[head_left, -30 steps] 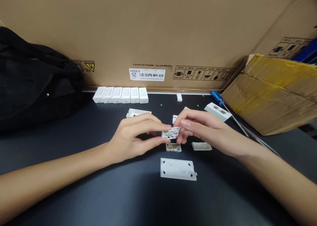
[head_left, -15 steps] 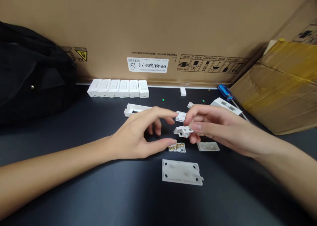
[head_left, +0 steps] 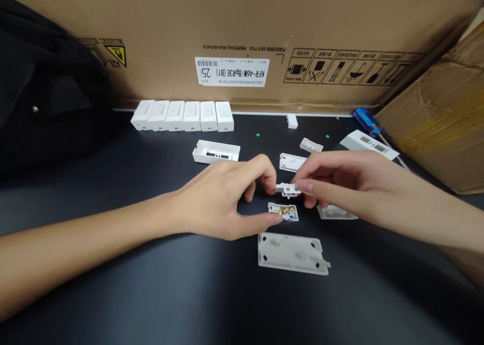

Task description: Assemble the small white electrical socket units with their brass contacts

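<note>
My right hand point(head_left: 340, 181) pinches a small white plastic switch part point(head_left: 288, 189) with square openings between thumb and fingers. My left hand point(head_left: 230, 199) has thumb and forefinger spread apart. Its bent forefinger is at the left end of that part, and its thumb tip is at a small white switch base point(head_left: 284, 212) with brass contacts inside. This base lies on the table just below the held part. Nearer to me lies a flat white back plate point(head_left: 293, 254) with holes at its corners. A translucent white cover point(head_left: 338, 212) is partly hidden under my right hand.
Several white switch housings point(head_left: 192, 116) stand in a row at the back left. An open white case point(head_left: 216, 152) lies in front of them. A blue-handled screwdriver point(head_left: 366, 121) and a white faceplate point(head_left: 368, 144) lie near a carton point(head_left: 442, 113) on the right. A black bag point(head_left: 49, 98) is at left.
The view has tilted down slightly. The held part has turned level and is closer above the brass-contact base. My left forefinger has bent down to the part's left end.
</note>
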Motion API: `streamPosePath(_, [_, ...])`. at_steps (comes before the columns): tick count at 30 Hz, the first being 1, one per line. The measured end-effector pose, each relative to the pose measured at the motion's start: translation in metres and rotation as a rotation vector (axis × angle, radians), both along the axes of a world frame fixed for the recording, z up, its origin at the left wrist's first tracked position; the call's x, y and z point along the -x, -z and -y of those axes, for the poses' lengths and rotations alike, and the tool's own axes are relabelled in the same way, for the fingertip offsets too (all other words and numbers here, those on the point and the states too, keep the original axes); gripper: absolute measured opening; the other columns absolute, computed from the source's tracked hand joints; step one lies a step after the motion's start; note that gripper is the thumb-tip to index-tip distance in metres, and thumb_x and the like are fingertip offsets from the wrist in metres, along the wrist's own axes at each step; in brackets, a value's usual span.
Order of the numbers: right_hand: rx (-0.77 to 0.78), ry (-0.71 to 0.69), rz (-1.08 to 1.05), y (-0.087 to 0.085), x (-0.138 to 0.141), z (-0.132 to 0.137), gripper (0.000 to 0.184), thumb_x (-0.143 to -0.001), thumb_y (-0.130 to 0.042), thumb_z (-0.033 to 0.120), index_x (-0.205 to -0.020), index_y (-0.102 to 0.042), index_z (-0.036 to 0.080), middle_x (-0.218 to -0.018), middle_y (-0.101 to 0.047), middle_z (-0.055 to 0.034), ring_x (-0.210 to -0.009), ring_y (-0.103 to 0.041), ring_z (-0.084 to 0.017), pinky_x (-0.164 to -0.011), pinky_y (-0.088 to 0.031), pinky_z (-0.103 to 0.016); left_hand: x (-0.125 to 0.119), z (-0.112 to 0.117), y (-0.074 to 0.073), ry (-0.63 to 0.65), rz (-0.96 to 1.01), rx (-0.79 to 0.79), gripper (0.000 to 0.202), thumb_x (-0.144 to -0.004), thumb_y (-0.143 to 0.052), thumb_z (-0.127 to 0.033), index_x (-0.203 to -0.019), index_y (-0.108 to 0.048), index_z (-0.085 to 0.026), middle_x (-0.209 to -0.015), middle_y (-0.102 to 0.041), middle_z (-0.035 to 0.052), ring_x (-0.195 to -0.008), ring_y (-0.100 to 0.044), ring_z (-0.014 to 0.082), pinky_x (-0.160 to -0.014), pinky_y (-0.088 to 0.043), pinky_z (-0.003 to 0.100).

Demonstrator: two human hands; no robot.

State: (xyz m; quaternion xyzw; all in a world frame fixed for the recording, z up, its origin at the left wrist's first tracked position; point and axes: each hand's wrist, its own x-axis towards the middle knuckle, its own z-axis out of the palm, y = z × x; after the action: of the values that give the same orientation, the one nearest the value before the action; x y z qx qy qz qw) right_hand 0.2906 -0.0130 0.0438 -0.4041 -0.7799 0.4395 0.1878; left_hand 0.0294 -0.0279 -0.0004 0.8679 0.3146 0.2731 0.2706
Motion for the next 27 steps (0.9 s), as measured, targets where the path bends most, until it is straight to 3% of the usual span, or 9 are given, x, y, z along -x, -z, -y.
streamPosePath(6, [-0.033, 0.055, 0.032, 0.004, 0.0, 0.012, 0.031, -0.096, -0.078, 0.056, -0.087, -0.077, 0.027, -0.068, -0.068, 0.0021, -0.058, -0.056, -0.013, -0.049, -0.042, -0.025, 0.001, -0.001, -0.002, 0.025, -0.014, 0.021, 0.037, -0.089, -0.083, -0.035, -0.109, -0.054, -0.024, -0.096, -0.071, -0.006, -0.07, -0.063, 0.0086, -0.062, -0.044, 0.023])
streamPosePath(22, [-0.219, 0.079, 0.139, 0.011, -0.002, 0.024, 0.018, -0.098, -0.077, 0.049, -0.094, -0.079, 0.032, -0.081, -0.076, 0.0053, -0.067, -0.064, -0.014, -0.06, -0.045, -0.029, 0.001, -0.004, -0.002, 0.055, -0.042, -0.003, 0.033, -0.09, -0.085, -0.028, -0.106, -0.056, -0.022, -0.09, -0.068, -0.0084, -0.069, -0.06, 0.0061, -0.063, -0.044, 0.021])
streamPosePath(27, [-0.25, 0.074, 0.151, 0.013, -0.002, 0.026, 0.018, -0.097, -0.077, 0.05, -0.095, -0.078, 0.032, -0.079, -0.074, 0.0052, -0.063, -0.063, -0.013, -0.053, -0.043, -0.029, 0.0, -0.005, -0.001, 0.054, -0.02, -0.007, 0.033, -0.089, -0.087, -0.027, -0.105, -0.058, -0.021, -0.09, -0.069, -0.0088, -0.067, -0.058, 0.0047, -0.061, -0.041, 0.02])
